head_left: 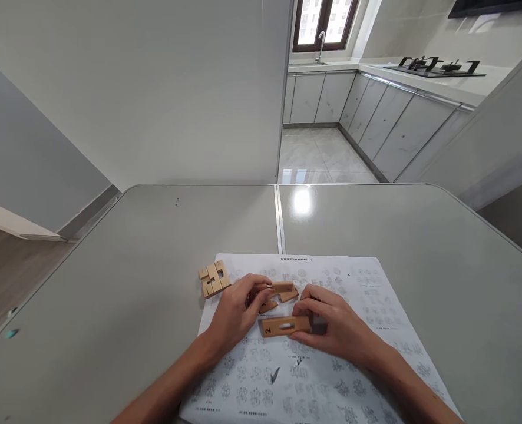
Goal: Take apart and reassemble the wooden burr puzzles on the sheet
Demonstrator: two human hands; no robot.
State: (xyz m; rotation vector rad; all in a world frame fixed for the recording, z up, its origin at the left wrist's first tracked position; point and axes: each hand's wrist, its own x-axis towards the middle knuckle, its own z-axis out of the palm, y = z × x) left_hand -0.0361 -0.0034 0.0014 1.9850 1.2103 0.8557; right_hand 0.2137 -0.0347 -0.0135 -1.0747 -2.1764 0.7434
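Observation:
My right hand grips the end of a flat wooden puzzle piece, which bears a "2" and has a slot through its middle. Farther back, my left hand has its thumb and fingers closed on a wooden puzzle piece with an angled end. Another notched wooden piece shows just below that one; whether the two are joined I cannot tell. To the left of my left hand, several light wooden pieces lie together as a small block at the sheet's edge.
Under my hands a large paper sheet printed with small diagrams lies on the grey table. A metal seam runs across the tabletop. A small green bit sits near the left edge. Beyond are a kitchen counter and stove.

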